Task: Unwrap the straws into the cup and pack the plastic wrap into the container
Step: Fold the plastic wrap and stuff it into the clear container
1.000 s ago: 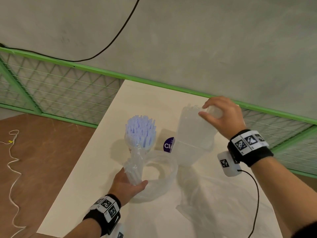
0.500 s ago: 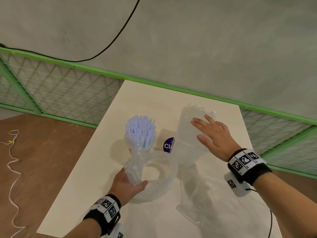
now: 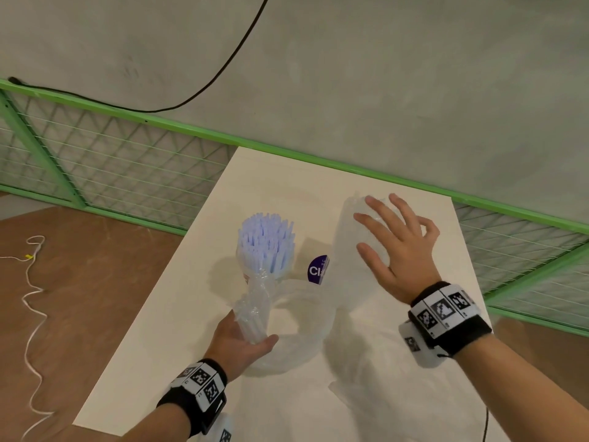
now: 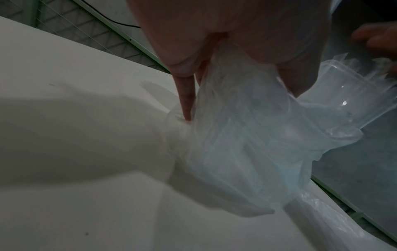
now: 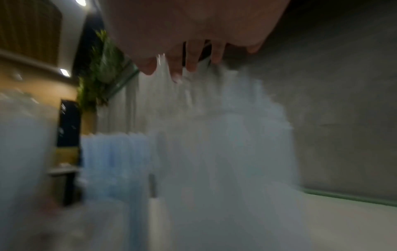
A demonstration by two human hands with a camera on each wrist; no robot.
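Observation:
Pale blue straws [image 3: 266, 240] stand upright in a clear cup [image 3: 280, 272] at the table's middle. My left hand [image 3: 242, 342] grips a crumpled bundle of wrapped straws [image 3: 255, 307], seen close in the left wrist view as plastic wrap [image 4: 236, 144]. Right of the cup stands a tall clear plastic bag [image 3: 353, 244] with a purple label [image 3: 317, 271]. My right hand [image 3: 395, 247] is spread open, fingers straight, in front of that bag's upper part; the right wrist view is blurred. A clear round container [image 3: 306, 317] sits beside my left hand.
Loose clear plastic sheet [image 3: 376, 371] lies on the white table [image 3: 191, 314] at the near right. A green mesh fence [image 3: 127, 161] runs along the table's far edge. A white cord [image 3: 32, 298] lies on the brown floor to the left.
My right hand let go of the top of the tall bag, dropped lower, opened flat, then shifted slightly up and right against the bag. The left hand stayed put with its bundle.

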